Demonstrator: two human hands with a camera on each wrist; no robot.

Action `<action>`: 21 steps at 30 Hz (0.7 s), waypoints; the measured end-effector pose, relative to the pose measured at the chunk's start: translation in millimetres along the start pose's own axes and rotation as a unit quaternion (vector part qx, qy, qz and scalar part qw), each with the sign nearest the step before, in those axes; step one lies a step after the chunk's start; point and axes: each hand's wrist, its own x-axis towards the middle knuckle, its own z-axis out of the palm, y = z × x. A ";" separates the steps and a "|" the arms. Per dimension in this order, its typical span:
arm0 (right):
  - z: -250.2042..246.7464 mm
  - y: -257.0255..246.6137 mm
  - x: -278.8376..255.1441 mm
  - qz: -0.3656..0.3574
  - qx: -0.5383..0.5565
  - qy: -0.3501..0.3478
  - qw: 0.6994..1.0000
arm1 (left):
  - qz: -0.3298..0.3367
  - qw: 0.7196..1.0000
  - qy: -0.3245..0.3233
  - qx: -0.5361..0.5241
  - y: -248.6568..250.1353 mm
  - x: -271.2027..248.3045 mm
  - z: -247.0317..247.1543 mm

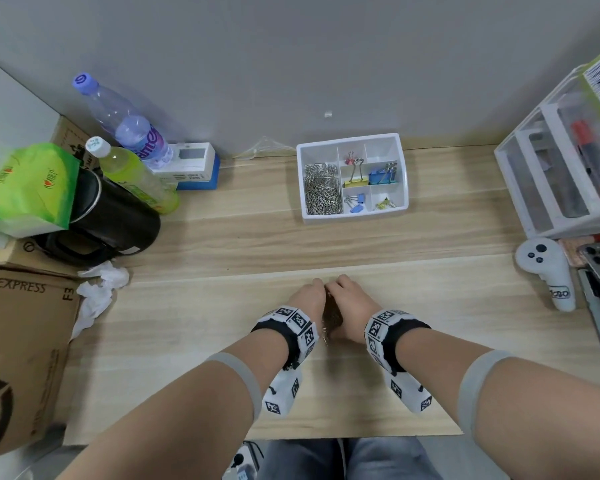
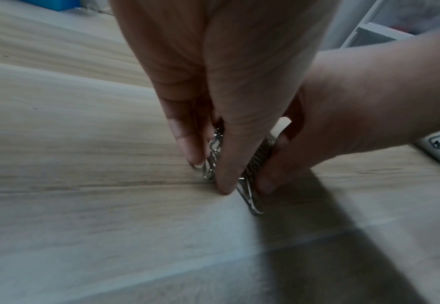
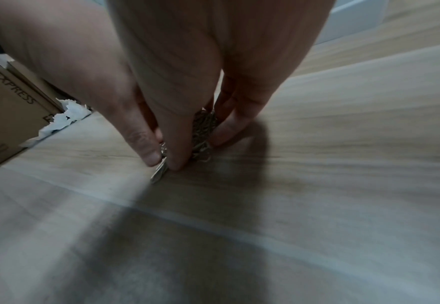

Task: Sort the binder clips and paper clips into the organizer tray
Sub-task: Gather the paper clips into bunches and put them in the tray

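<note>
Head view showed my left hand [image 1: 309, 299] and my right hand [image 1: 349, 304] pressed close together on the pale wood-grain surface [image 1: 222, 323], fingers pointed down and cupped round a loose heap of paper clips [image 1: 331, 315], thin bent silver wire in a tangled bunch between my palms. From the left wrist, my left fingers [image 2: 226, 144] were curled tight onto the paper clips [image 2: 252, 185], their looped ends poking out flat against the laminate, and my right thumb [image 2: 273, 174] closed in from the other side. From the right wrist, my right fingers [image 3: 177, 133] gripped the same paper clips [image 3: 203, 131] with my left hand [image 3: 135, 127] touching them opposite, so both hands held the bunch between them. Well ahead of my hands, near the grey wall, sat the organizer tray [image 1: 404, 181], white smooth plastic, rectangular with rounded corners and thin dividers. Its long left compartment held a dense pile of silver paper clips [image 1: 322, 190]; the smaller compartments to the right held binder clips [image 1: 355, 178] in yellow, blue and pink with wire handles. A cardboard box [image 1: 21, 341] printed with black lettering stood at my left, with crumpled white tissue [image 1: 97, 289] beside it.
</note>
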 end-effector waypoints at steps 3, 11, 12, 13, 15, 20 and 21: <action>-5.0 1.7 -0.1 -0.010 0.016 0.001 1.000 | 0.006 1.000 0.004 -0.019 -4.8 -0.5 0.1; -19.3 -2.1 -9.8 -0.001 -0.019 0.003 1.000 | -0.045 0.996 -0.059 0.058 -24.2 -9.6 -13.1; -17.3 -4.4 -10.2 -0.002 -0.024 -0.002 1.000 | -0.046 0.995 -0.061 0.060 -22.7 -9.2 -12.3; -14.8 -6.6 -10.1 -0.004 -0.032 -0.007 0.999 | -0.041 0.996 -0.056 0.059 -20.4 -8.5 -11.4; -8.9 -9.7 -7.9 -0.008 -0.045 -0.008 0.999 | -0.028 0.997 -0.051 0.051 -11.4 -7.2 -12.0; -5.4 -11.7 -2.8 -0.015 -0.024 0.000 1.000 | -0.029 0.999 -0.041 0.012 1.0 0.8 -5.3; -5.7 -10.6 -2.0 -0.016 -0.016 -0.001 1.000 | -0.032 0.999 -0.042 -0.002 1.0 1.3 -4.8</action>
